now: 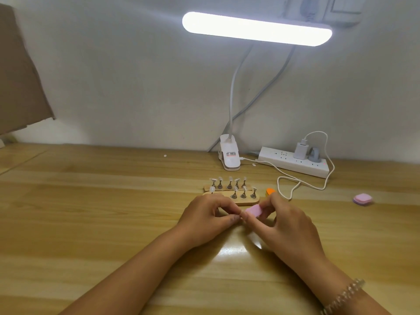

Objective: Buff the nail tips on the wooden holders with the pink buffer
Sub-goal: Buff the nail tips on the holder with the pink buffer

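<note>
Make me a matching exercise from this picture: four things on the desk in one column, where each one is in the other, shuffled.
1 pink buffer
2 power strip
3 orange block
4 stack of pink pads

A far right, lying alone
B pinched in the right hand
C holds a white charger
D just right of the near wooden holder

Pairs: 1-B, 2-C, 3-D, 4-A

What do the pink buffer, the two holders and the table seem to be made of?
Pink buffer: probably foam with a fine abrasive skin; matte, blocky, no shine.
Holders, rear and front: pale wood, smooth finish, rounded edges; the grain is too faint to confirm.
Table: wood or wood-look laminate, glossy; it shows plank grain and a reflection of the lamp.
</note>
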Demonstrator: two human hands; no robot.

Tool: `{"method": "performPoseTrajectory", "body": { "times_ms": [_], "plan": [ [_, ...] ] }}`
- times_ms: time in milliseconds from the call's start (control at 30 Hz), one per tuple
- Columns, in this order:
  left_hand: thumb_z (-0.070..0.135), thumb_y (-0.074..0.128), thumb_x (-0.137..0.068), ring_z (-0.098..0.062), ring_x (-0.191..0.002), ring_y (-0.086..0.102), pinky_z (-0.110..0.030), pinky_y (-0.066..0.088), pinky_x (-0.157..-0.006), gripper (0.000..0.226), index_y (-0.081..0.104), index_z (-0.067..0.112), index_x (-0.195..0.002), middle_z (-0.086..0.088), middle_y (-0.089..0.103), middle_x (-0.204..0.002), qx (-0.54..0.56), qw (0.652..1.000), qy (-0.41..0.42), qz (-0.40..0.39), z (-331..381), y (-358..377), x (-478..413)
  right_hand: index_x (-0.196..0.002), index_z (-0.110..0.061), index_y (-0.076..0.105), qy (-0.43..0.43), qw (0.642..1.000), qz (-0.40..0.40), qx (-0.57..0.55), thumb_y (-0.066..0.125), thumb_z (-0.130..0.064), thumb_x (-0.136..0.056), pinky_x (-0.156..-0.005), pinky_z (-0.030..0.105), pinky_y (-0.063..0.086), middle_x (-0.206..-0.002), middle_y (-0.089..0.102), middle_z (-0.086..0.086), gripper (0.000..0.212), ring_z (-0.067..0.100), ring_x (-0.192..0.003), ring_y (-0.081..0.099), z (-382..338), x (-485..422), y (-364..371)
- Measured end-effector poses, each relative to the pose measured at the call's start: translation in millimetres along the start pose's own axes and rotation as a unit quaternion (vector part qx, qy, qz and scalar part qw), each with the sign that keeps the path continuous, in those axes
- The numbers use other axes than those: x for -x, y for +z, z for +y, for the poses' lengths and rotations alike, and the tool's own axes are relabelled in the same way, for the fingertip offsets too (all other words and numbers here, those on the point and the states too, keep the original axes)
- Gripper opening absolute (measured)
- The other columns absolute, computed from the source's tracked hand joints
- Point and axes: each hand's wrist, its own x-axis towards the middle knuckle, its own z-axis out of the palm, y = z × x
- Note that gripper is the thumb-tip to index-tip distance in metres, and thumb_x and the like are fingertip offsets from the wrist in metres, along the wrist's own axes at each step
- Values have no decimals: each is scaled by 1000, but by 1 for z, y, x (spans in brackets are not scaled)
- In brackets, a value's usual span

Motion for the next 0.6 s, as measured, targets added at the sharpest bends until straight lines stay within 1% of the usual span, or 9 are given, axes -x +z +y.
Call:
{"method": "performPoseTrajectory", "body": {
  "times_ms": [100,167,233,267,333,400,433,533,600],
  "plan": [
    [13,74,-84,11,-60,54,-9,38,-62,22,76,34,-85,20,68,-81,13,1000,-2,1,0,-1,0,-83,-33,49,-43,999,-28,12,55,-76,-68,-57,30,45,-78,59,-20,46,6,-69,57,-5,5,3],
    [12,74,-84,9,-59,54,-11,38,-62,26,74,38,-83,19,69,-83,21,1000,-6,6,0,-1,-1,-83,-32,49,-19,1000,-19,7,58,-74,-69,-58,32,46,-78,60,-18,45,6,-70,57,-4,3,3],
    [15,76,-85,7,-55,51,-13,37,-61,19,75,34,-84,17,70,-84,29,1000,-9,9,0,1,-1,-83,-30,52,26,999,16,-26,64,-68,-71,-65,36,48,-78,62,-15,42,7,-74,59,2,-3,0],
    [16,76,-85,6,-54,50,-14,37,-60,16,76,33,-85,17,71,-84,31,999,-10,9,-1,1,-1,-83,-30,52,35,998,29,-43,65,-66,-72,-66,36,49,-78,63,-15,39,7,-75,59,4,-4,0],
    [16,76,-84,6,-53,50,-14,37,-59,18,77,33,-86,17,72,-86,31,999,-11,9,-2,0,-1,-84,-32,53,13,998,18,-55,63,-67,-72,-63,32,47,-81,63,-17,38,3,-70,57,2,-1,-1],
    [14,75,-83,6,-52,49,-12,36,-57,23,76,37,-85,18,73,-86,33,999,-12,6,-2,-1,-1,-87,-34,52,-33,999,-19,-31,59,-70,-72,-56,25,42,-85,61,-21,40,2,-66,54,-3,4,1],
    [15,75,-82,6,-51,49,-12,36,-57,24,76,39,-85,18,73,-87,34,999,-12,4,-1,-1,-1,-89,-35,51,-44,998,-30,-17,58,-71,-72,-55,24,41,-86,60,-23,40,3,-65,53,-4,5,2],
    [21,78,-82,6,-53,50,-15,36,-57,23,73,43,-80,18,73,-88,26,1000,-12,5,0,-1,-1,-91,-35,52,-9,1000,-12,-10,59,-69,-75,-60,28,44,-88,62,-24,39,2,-67,54,-1,0,0],
    [22,78,-81,5,-52,50,-18,36,-58,21,72,42,-77,20,71,-85,22,1000,-9,4,-1,-1,0,-91,-35,53,-22,1000,-8,-3,59,-69,-75,-60,27,44,-88,62,-24,37,0,-65,52,-1,1,0]
  ]
}}
